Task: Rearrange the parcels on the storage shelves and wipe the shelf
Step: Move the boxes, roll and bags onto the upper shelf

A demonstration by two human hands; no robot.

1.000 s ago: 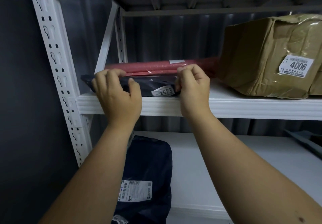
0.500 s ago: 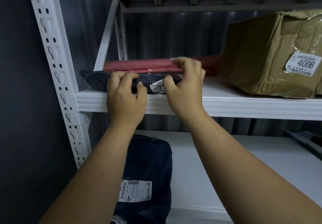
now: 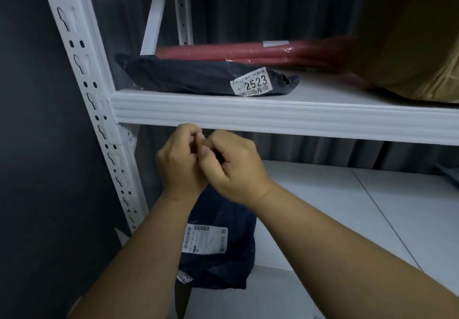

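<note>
Parcels: the dark bag [image 3: 198, 76] sits at the shelf [image 3: 273, 112] front edge, label out so it's readable. My left hand [image 3: 180, 162] and right hand [image 3: 233, 167] are curled together below it, holding nothing far as I can tell.

Both bare forearms are raised from the lower edge of the view and brought together toward the centre; the left hand [image 3: 180, 159] is held with its back to the camera, fingers curled inward; the right hand [image 3: 234, 167] is set just beside it, knuckles up, fingers likewise curled; the fingertips of the two hands are met or nearly met between them, thumb tips close together; nothing can be made out in either grasp; the right forearm is angled in from the lower right, the left from the lower left.
</note>
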